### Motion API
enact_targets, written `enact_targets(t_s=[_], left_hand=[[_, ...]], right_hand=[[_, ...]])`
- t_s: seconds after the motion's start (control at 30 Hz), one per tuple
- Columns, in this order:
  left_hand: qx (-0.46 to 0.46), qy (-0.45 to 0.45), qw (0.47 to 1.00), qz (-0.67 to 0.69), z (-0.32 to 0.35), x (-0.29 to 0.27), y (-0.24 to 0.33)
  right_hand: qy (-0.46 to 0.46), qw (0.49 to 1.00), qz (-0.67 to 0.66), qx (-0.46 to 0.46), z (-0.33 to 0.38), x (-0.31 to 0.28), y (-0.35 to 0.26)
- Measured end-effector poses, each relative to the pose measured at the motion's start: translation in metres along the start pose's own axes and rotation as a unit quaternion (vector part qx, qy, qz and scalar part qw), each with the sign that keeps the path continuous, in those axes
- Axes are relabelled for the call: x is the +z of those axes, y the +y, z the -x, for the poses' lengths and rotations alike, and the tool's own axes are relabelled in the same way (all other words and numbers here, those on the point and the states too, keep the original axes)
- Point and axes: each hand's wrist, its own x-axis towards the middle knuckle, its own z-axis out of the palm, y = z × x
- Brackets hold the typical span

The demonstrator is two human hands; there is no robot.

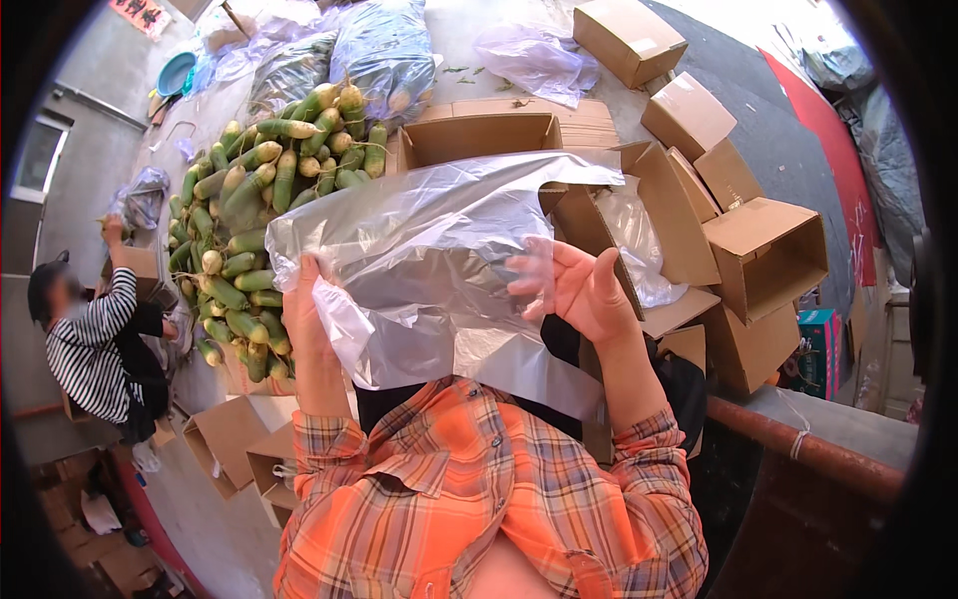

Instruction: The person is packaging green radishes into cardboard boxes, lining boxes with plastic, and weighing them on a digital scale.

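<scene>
A thin, translucent plastic bag point(419, 270) is spread out in front of my chest, crinkled and see-through. At its left side my left hand point(309, 324) is closed round a gathered edge, its fingers partly hidden by the film. My right hand point(579, 285) is open at the bag's right side, palm up and fingers spread. Film overlaps those fingertips; I cannot tell whether they are inside the bag or behind it. Beyond the bag stands an open cardboard box point(479, 135), its lower part hidden. A large heap of green radishes point(249, 210) lies to the left.
Several cardboard boxes point(763, 255) crowd the right side, one with a plastic liner point(639, 240). Large filled plastic bags point(384, 50) stand behind the radishes. At far left a co-worker in a striped top point(95, 344) sits beside the heap. A rusty pipe point(798, 444) runs at lower right.
</scene>
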Motion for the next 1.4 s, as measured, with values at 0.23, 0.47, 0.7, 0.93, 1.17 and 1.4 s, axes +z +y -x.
enact_targets(t_s=[0.23,0.47,0.7,0.93,1.17,1.4], left_hand=[[0.023,0.006,0.999,0.025,-0.012,-0.022,-0.003],[0.309,0.169,0.803,-0.481,-0.012,-0.028,0.021],[0.163,-0.172,0.925,-0.299,0.038,0.014,0.006],[-0.052,-0.228,0.965,-0.121,0.033,0.019,-0.038],[-0.098,-0.162,0.977,0.097,0.033,-0.004,-0.024],[-0.037,-0.175,0.981,0.071,0.049,-0.011,-0.04]], right_hand=[[0.148,0.97,0.172,0.084,-0.019,0.028,-0.006],[0.163,0.955,0.245,0.032,-0.04,0.038,0.022],[0.186,0.927,0.325,0.004,-0.062,0.057,0.05],[0.131,0.728,0.671,-0.044,-0.071,0.081,0.07],[0.18,0.888,0.422,-0.036,-0.066,0.076,0.071],[0.106,0.914,0.374,-0.111,-0.067,0.109,0.089]])
